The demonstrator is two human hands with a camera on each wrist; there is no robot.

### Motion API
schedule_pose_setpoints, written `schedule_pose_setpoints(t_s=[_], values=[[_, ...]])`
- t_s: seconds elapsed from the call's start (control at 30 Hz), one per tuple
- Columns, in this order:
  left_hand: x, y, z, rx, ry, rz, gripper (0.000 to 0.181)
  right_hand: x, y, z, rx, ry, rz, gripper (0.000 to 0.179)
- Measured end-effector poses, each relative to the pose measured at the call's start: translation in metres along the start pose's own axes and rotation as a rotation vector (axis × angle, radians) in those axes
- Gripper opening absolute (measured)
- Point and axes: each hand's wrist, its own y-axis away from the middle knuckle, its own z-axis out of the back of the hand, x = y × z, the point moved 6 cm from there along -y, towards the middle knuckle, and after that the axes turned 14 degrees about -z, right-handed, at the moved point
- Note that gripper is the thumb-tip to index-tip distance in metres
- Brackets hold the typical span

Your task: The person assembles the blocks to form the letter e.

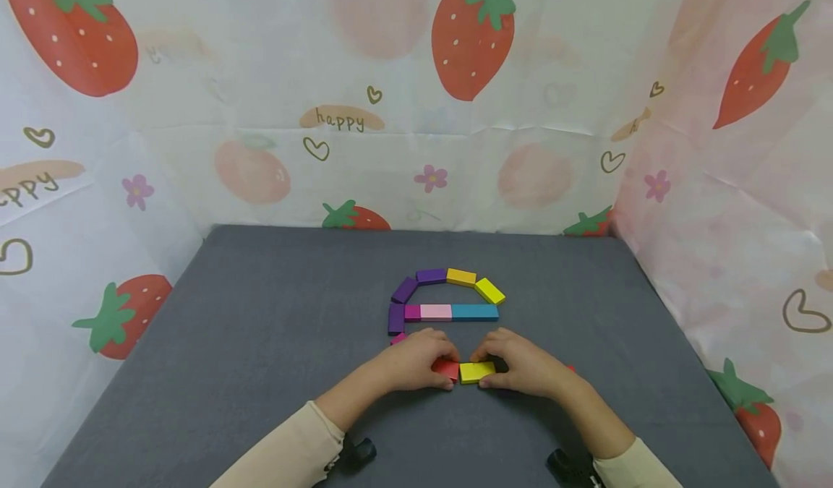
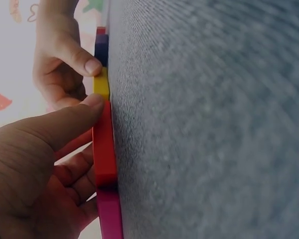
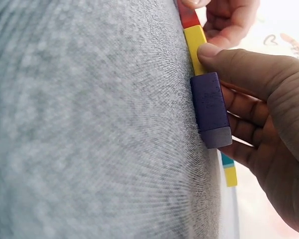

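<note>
My left hand (image 1: 416,359) pinches a red block (image 2: 105,154) between thumb and fingers, low on the grey table. My right hand (image 1: 523,364) pinches a yellow block (image 1: 476,372), whose end meets the red one. A dark purple block (image 3: 210,102) lies under the right palm, mostly hidden in the head view. At the other end of the red block is a magenta block (image 2: 109,214). Behind the hands, purple blocks (image 1: 396,319), an orange-yellow block (image 1: 461,277) and another yellow block (image 1: 490,290) form an arch over a straight row with a pink block (image 1: 436,313) and a blue block (image 1: 475,313).
The grey cloth-covered table (image 1: 260,314) reaches back to a strawberry-print curtain (image 1: 273,83) that also hangs along both sides. A bit of a red piece (image 1: 571,367) shows beside the right wrist. Black straps with small devices (image 1: 358,453) sit at the wrists.
</note>
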Motion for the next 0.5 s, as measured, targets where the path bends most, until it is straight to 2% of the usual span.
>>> schedule_pose_setpoints(t_s=[0.17, 0.5], values=[[-0.002, -0.004, -0.002, -0.005, -0.001, -0.013, 0.038, 0.001, 0.002, 0.003, -0.009, -0.005, 0.005, 0.028], [-0.008, -0.011, -0.004, -0.008, -0.01, 0.001, 0.04, -0.005, 0.01, 0.012, -0.047, -0.006, 0.029, 0.031]])
